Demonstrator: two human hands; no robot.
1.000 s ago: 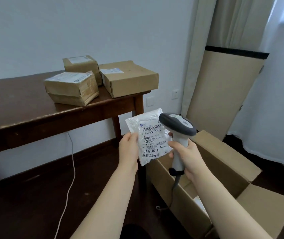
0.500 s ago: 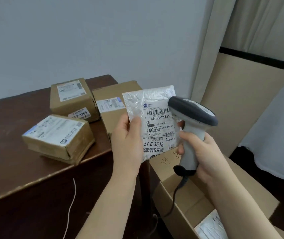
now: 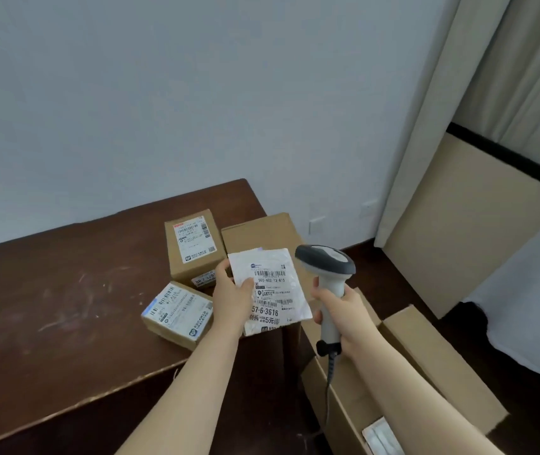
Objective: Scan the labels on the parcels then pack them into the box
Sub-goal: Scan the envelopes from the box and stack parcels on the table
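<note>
Just right of the frame's centre, the left hand (image 3: 234, 300) pinched a flat white pouch parcel (image 3: 272, 290) by its left edge, with the thumb on the front face and the label turned up toward the camera, above the table's near corner. The right hand (image 3: 344, 310) was wrapped around the pale handle of the barcode scanner (image 3: 326, 261), whose dark head sat just beside the pouch's upper right corner. The pouch looked thin, light and floppy, and its wrinkled film was probably slick. A one-edge grip would likely let the far side droop, so a hold along a side clear of the barcodes seemed sensible. The upright carton (image 3: 193, 247), the flatter carton (image 3: 178, 310) below it and the larger carton (image 3: 259, 231) behind the pouch sat on the dark table (image 3: 65, 290). They looked stiff enough to grasp by opposite faces. The open box (image 3: 426, 362) stood at lower right with something white inside.
</note>
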